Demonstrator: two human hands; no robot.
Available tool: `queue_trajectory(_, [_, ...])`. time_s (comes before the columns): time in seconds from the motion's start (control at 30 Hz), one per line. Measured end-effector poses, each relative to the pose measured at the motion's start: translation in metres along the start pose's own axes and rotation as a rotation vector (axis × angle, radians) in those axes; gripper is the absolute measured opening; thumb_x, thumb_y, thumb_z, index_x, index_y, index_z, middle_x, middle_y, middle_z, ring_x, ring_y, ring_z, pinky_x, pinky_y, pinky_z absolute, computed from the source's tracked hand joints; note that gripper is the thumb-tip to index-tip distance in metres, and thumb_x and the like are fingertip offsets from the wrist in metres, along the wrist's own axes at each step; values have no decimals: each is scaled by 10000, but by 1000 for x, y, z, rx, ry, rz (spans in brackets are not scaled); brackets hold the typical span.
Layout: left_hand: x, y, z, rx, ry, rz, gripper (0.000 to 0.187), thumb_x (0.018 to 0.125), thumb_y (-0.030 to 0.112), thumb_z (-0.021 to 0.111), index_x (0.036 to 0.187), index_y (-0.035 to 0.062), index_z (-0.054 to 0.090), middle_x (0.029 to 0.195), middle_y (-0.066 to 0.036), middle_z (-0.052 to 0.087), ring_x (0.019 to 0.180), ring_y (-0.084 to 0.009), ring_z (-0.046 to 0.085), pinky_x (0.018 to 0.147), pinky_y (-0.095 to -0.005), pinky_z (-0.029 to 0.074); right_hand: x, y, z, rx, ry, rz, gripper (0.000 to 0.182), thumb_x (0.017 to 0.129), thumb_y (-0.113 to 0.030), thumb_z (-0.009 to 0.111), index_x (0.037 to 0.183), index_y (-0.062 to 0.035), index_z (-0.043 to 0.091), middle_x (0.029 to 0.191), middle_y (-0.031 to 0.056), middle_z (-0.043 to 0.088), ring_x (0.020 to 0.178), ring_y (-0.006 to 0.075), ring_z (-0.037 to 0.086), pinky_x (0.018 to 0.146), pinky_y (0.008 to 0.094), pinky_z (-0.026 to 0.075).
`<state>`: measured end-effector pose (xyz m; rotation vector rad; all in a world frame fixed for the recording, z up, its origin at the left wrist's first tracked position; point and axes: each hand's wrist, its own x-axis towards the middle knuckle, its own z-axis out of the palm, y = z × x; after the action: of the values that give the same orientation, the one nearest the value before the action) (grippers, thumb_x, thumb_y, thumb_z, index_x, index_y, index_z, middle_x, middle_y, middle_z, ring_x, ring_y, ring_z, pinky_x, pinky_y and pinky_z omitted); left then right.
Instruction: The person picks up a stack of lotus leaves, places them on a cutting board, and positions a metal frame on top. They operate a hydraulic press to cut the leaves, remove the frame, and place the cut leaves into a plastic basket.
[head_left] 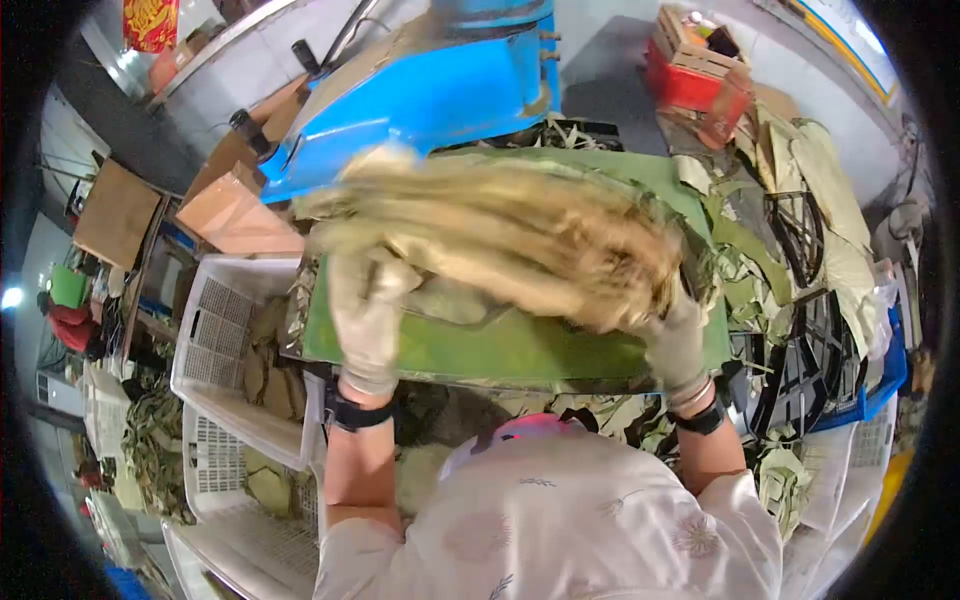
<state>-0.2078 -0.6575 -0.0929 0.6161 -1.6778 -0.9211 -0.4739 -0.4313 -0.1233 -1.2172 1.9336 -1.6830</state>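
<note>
A long bundle of folded tan and olive sheet material [490, 235], smeared by motion, stretches between my two gloved hands. Its kind does not show clearly; it resembles layered leather or cloth. My left hand [368, 310] is closed at the bundle's left end, thumb at the near edge. At the lower right end, my right hand [676, 345] grips it, with the fingertips hidden behind the folds. Beneath the bundle lies a green cutting board [520, 352], partly covered by it.
A blue machine arm [420, 95] extends over the board's far side. White plastic crates [235, 265] with cut pieces stand on the left. Black cutting dies [800, 350] and green scraps [745, 240] lie at right. A wooden crate [690, 50] rests on a red box at back right.
</note>
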Motion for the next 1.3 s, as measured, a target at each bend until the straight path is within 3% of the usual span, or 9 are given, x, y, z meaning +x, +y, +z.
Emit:
queue_trajectory(0.03, [2,18,19,-104,-140,-125,231,946,120,647,1116,-37,647,1136,-191,617,1009,-281,651,841,-353,549,8,4,-10,145,76,111,351,883,-106,731,1211,-13,647,954,81,719,790,179,671,744,295,550])
queue_trajectory(0.17, [-38,-15,74,526,-487,431,469,876,399,716,1176,44,652,1208,-175,622,1192,-359,560,1061,-493,428,7,35,-82,576,332,280,212,995,-159,623,1159,-24,634,1016,22,671,890,148,648,793,295,551])
queue_trajectory(0.3, [-54,-18,98,595,-630,536,527,818,423,715,1199,64,648,1264,-156,605,1272,-371,490,1114,-564,342,-54,19,-166,678,640,145,428,1024,-355,603,1284,-16,616,1166,79,686,1015,196,661,906,340,548])
queue_trajectory(0.57, [-59,-17,106,741,-625,479,649,784,424,719,1256,-1,585,1329,-161,550,1223,-395,472,1075,-576,353,-336,38,-417,126,1479,-25,661,1003,-507,570,1440,-16,501,1408,153,569,1182,301,600,1015,422,501])
queue_trajectory(0.7, [-60,-15,108,776,-589,413,652,731,436,773,1198,27,576,1204,-130,568,1136,-348,502,948,-502,413,-363,-30,-359,-409,1930,836,674,1017,-494,541,1479,-12,447,1425,179,543,1157,302,604,970,416,517])
queue_trajectory(0.77, [-57,-9,109,792,-660,331,612,725,453,775,1132,39,583,1134,-123,568,1097,-344,512,915,-502,416,-409,26,-368,-1304,1848,757,503,896,-560,677,1052,-90,764,668,95,700,588,343,667,577,394,552])
queue_trajectory(0.97, [-73,-2,92,734,-681,415,582,752,475,753,1105,44,583,1098,-118,566,1052,-344,522,885,-505,414,-189,70,-177,-410,1042,251,414,914,25,584,1328,-4,576,1259,106,637,1172,243,589,1011,342,477])
queue_trajectory(1.2, [-82,-6,83,660,-643,553,646,879,598,621,1179,27,585,1207,-168,580,1140,-400,510,960,-549,407,-33,-11,-27,-716,43,-222,426,787,-180,768,1187,-81,658,1126,144,657,1112,357,617,963,465,497])
queue_trajectory(1.3, [-72,-4,85,555,-677,544,684,902,626,582,1235,28,586,1275,-220,551,1241,-431,468,1060,-608,336,-15,-16,2,-984,-200,21,351,817,-231,731,1137,-105,662,1031,116,666,1011,337,665,874,479,534])
